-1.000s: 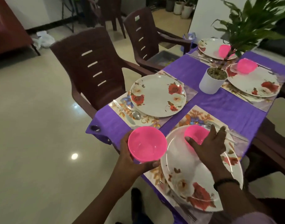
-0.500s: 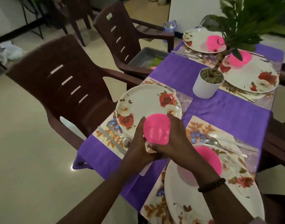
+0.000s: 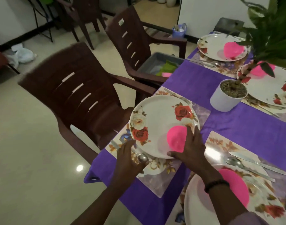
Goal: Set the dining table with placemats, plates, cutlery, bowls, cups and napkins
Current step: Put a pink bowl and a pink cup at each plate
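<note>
A pink bowl (image 3: pixel 175 138) sits on the near right part of a white rose-patterned plate (image 3: pixel 155 120), which lies on a floral placemat (image 3: pixel 157 177). My right hand (image 3: pixel 191 147) holds the bowl, thumb at its near side and fingers along its right side. My left hand (image 3: pixel 128 157) hovers over the placemat's left part with relaxed fingers beside the plate's rim, next to a spoon (image 3: pixel 143 157). A second pink bowl (image 3: pixel 234 187) sits on the nearest plate (image 3: pixel 197 202), with a knife (image 3: pixel 255 163) and spoon (image 3: pixel 236 163) beside it.
A purple cloth (image 3: pixel 236 129) covers the table. A white plant pot (image 3: pixel 226 96) stands mid-table. Two far plates (image 3: pixel 212 44) (image 3: pixel 268 95) hold pink bowls. Two brown chairs (image 3: pixel 74 95) (image 3: pixel 132 43) stand on the left; the farther one carries a grey tray (image 3: pixel 157 62).
The pink bowl, held in both hands above the plate, now rests on the plate under my right hand. My left hand has let go and dropped to the placemat's left side.
</note>
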